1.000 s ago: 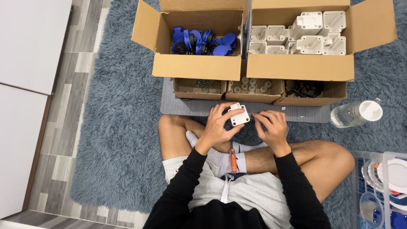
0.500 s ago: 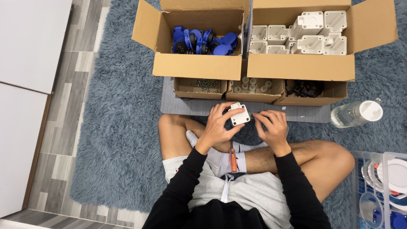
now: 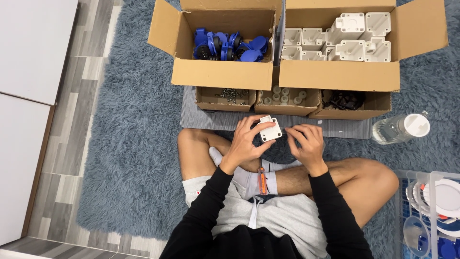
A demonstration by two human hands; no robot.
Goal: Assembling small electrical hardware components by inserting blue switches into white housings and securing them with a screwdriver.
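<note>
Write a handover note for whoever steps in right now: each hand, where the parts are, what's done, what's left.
Left hand: holds a small white box over the lap.
Right hand: empty, fingers curled, just right of the box.
Orange-handled screwdriver rests on the crossed legs.
Ahead: blue parts in the left carton, white housings in the right, screws in a small tray.
Done: one box picked up. Left: cannot tell how far its assembly is.

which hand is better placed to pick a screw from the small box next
Probably the right hand: it is free, fingers down on the mat beside the white box. The left hand grips that box. The screw box lies nearer the left, though.
</note>
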